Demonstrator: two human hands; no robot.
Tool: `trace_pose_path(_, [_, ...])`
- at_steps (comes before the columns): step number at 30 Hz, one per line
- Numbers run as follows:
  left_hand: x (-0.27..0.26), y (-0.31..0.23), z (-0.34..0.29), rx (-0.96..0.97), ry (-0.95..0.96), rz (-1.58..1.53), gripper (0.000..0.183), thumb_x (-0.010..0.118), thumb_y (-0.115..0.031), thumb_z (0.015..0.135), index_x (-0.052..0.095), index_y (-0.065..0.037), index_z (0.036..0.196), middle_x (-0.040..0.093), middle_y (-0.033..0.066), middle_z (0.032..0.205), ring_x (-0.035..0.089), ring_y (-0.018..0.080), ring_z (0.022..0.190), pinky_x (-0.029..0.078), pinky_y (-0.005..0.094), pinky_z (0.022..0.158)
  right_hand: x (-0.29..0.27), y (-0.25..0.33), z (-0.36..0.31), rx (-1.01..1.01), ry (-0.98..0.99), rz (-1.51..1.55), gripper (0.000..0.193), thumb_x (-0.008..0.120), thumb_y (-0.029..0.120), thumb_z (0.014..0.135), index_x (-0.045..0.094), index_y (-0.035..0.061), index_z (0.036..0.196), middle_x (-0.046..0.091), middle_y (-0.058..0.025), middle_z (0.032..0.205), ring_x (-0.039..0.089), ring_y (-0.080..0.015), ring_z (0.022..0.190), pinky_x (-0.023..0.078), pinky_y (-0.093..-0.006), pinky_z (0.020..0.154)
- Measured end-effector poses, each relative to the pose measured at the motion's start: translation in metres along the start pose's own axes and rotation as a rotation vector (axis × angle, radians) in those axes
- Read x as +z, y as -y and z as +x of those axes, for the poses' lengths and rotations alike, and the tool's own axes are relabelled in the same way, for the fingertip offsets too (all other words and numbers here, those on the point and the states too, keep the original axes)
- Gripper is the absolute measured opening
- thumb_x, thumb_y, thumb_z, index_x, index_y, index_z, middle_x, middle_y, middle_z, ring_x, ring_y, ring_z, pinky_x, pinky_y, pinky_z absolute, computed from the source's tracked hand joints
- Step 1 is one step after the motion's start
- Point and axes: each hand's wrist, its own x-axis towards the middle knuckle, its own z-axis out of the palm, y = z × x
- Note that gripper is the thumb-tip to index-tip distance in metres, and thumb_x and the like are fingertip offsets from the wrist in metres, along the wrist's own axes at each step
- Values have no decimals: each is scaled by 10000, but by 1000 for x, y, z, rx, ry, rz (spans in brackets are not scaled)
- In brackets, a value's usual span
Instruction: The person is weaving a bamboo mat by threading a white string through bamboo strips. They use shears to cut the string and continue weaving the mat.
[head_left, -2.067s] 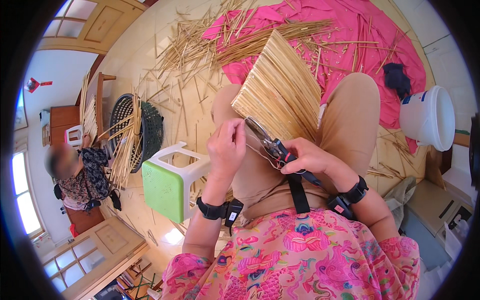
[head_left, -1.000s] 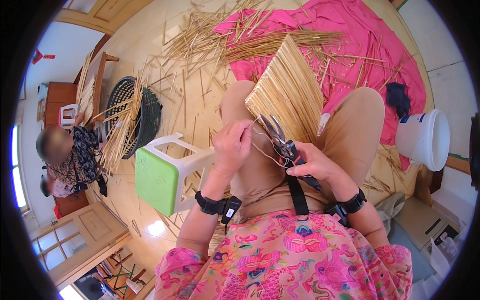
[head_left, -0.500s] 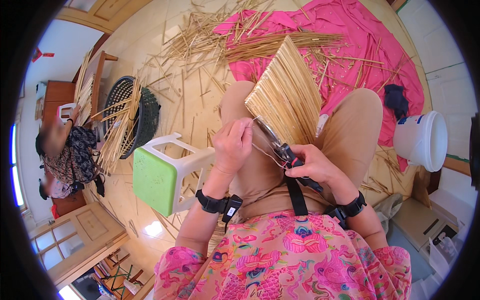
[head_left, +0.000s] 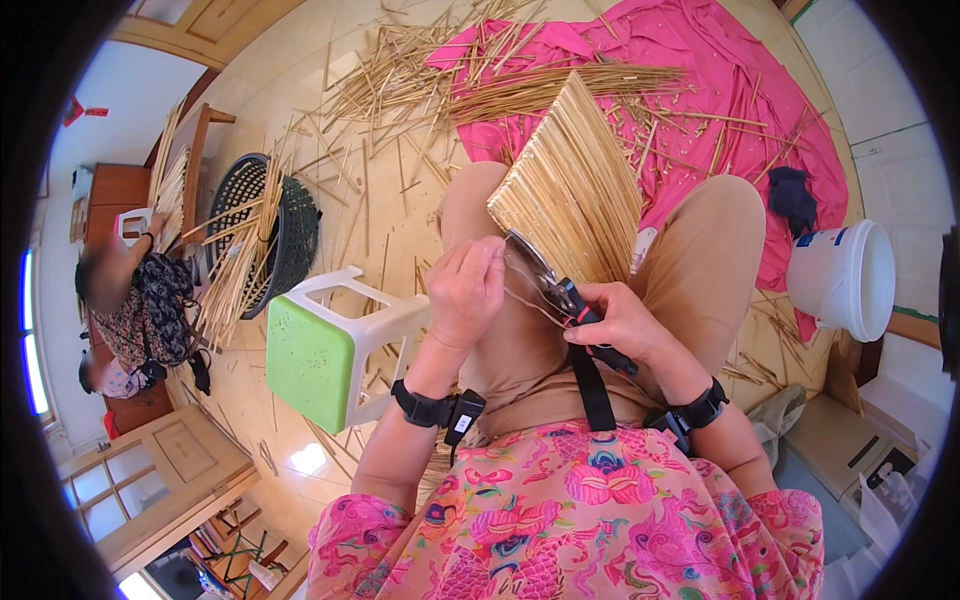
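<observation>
My right hand [head_left: 618,328] is wrapped round the black-and-red handles of a hand tool with slim metal jaws [head_left: 533,256]; I cannot tell whether it is pliers or shears. Those jaws point up and left, toward the lower left edge of a panel of straw stalks [head_left: 572,190] set side by side, which stands between my thighs. Beside the jaw tips, my left hand [head_left: 468,290] is closed in a pinch on a thin pale thread [head_left: 527,302]. The thread hangs in a loop from the pinch toward my right hand. My left fingertips hide its end.
A white stool with a green top [head_left: 312,362] stands at my left. Behind it, a dark basket [head_left: 297,240] holds stalks near a seated person [head_left: 150,300]. Loose stalks [head_left: 385,95] litter the floor and a pink cloth [head_left: 740,120]. A white bucket [head_left: 835,275] stands at right.
The tool has swung slightly, its jaw tips now closer to my left fingertips and its handles a little further left and up. My left hand has hardly moved. The person at left shifted slightly.
</observation>
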Motion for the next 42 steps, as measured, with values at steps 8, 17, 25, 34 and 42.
trace_pose_path(8, [-3, 4, 2, 26, 48, 26, 140, 660, 22, 777, 635, -44, 897, 605, 103, 723, 603, 288, 628, 491, 377, 562, 0, -7, 0, -15, -50, -57, 560, 811, 108, 727, 646, -32, 1244, 620, 51, 813, 529, -26, 733, 438, -206, 669])
trace_pose_path(17, [-7, 0, 6, 100, 68, 53, 206, 670, 41, 727, 635, -50, 908, 608, 84, 733, 611, 266, 650, 499, 368, 574, -1, -16, 4, -64, -47, 6, 585, 812, 101, 737, 625, -32, 1275, 623, 57, 815, 521, -17, 708, 430, -190, 656])
trace_pose_path(25, [-12, 4, 5, 129, 130, 44, 221, 669, 35, 723, 630, -56, 920, 604, 78, 743, 609, 260, 662, 500, 361, 577, 4, -3, 2, -63, 27, 45, 463, 777, 90, 774, 669, 16, 1218, 587, 96, 790, 493, -1, 700, 406, -180, 645])
trace_pose_path(34, [-7, 7, -17, 19, 84, -33, 115, 668, 0, 801, 649, -54, 901, 640, 103, 761, 631, 282, 673, 511, 351, 585, -5, 7, 2, -21, 23, 9, 395, 775, 99, 778, 658, 18, 1147, 581, 76, 811, 510, -29, 746, 427, -208, 679])
trace_pose_path(42, [-23, 12, -19, -564, -69, -473, 44, 668, -59, 933, 667, -18, 951, 569, -39, 684, 491, 29, 593, 388, 202, 537, -14, 1, -14, -36, 242, -179, 651, 760, 212, 823, 497, 31, 1389, 601, -19, 1107, 523, -116, 1029, 423, -285, 944])
